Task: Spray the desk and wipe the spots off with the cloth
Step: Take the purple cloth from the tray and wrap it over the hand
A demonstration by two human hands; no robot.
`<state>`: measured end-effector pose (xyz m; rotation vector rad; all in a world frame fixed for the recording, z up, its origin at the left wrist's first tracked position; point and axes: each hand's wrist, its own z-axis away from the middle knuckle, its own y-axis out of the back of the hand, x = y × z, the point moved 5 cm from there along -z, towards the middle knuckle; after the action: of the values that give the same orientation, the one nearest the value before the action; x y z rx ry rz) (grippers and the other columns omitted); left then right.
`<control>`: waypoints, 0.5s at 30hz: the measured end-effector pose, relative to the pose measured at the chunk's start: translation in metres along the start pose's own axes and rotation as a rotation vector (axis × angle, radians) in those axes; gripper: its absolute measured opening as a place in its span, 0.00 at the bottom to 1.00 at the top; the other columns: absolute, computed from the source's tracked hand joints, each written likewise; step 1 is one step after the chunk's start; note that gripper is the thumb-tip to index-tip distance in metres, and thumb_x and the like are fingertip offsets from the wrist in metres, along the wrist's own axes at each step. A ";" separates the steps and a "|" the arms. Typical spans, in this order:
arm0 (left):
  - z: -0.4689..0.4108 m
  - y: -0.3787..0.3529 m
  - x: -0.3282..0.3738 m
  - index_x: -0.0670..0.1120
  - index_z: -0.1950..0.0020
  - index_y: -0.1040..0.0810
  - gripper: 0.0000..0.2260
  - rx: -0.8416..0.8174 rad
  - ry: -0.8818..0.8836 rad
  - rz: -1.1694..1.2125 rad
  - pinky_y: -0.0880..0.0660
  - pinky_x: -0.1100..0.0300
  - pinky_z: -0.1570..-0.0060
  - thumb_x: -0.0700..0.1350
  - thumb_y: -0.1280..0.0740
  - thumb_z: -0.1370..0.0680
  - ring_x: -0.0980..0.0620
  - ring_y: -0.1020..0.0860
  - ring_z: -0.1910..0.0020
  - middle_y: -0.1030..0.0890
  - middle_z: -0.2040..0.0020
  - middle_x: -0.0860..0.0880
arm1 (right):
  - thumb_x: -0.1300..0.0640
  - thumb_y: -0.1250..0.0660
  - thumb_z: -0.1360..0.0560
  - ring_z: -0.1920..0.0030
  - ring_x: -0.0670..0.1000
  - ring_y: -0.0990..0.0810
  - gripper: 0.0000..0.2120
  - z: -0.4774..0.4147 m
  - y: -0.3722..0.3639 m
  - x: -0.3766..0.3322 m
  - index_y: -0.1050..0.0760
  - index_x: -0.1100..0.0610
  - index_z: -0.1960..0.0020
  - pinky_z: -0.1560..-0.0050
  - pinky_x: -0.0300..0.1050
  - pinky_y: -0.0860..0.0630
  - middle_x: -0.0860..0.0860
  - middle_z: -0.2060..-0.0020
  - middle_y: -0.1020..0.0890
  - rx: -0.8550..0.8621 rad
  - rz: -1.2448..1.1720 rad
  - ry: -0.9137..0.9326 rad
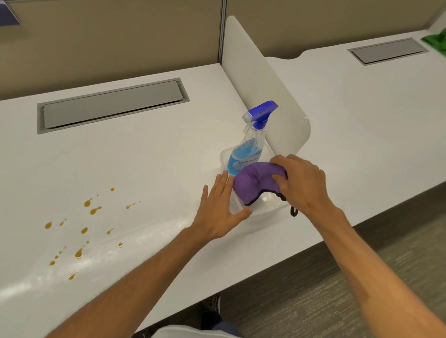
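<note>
Two hands at bin (271, 207): right grip (303, 184) clutching cloth (257, 182), left (221, 208) flat, open.

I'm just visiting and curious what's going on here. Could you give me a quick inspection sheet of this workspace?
Surface: white desk with amber spots at left, unwiped.
Job's things: spray bottle upright in a clear bin; purple cloth in the bin.
Clutter: green cloth on the neighbouring desk.
Hands: right hand grips the purple cloth; left hand open, flat against the bin.
Cables: nothing seen; a closed grey hatch.
Surroundings: divider, beige partitions, carpet.
</note>
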<state>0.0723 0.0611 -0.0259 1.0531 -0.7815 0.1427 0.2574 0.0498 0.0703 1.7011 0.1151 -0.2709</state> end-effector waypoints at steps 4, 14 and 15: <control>-0.001 0.007 0.000 0.52 0.17 0.53 0.39 0.007 0.016 0.164 0.54 0.45 0.18 0.62 0.36 0.20 0.50 0.55 0.16 0.54 0.15 0.51 | 0.51 0.27 0.22 0.52 0.59 0.15 0.15 0.003 0.030 -0.011 0.19 0.55 0.38 0.47 0.53 0.19 0.56 0.49 0.14 0.059 -0.086 0.003; 0.008 0.042 -0.035 0.47 0.30 0.23 0.20 0.273 0.403 1.700 0.29 0.44 0.27 0.54 0.43 0.15 0.44 0.22 0.32 0.19 0.32 0.45 | 0.59 0.24 0.26 0.60 0.57 0.15 0.11 0.021 0.080 -0.112 0.17 0.59 0.44 0.59 0.51 0.15 0.55 0.57 0.13 0.347 -0.185 0.186; 0.008 0.046 -0.036 0.45 0.30 0.23 0.21 0.283 0.379 1.767 0.28 0.45 0.29 0.56 0.45 0.15 0.43 0.21 0.34 0.18 0.33 0.44 | 0.61 0.23 0.27 0.62 0.58 0.15 0.11 0.028 0.080 -0.129 0.17 0.61 0.46 0.63 0.51 0.16 0.56 0.59 0.13 0.419 -0.145 0.248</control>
<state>0.0205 0.0871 -0.0138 0.2659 -1.1420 1.9204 0.1480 0.0200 0.1756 2.1430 0.3880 -0.1985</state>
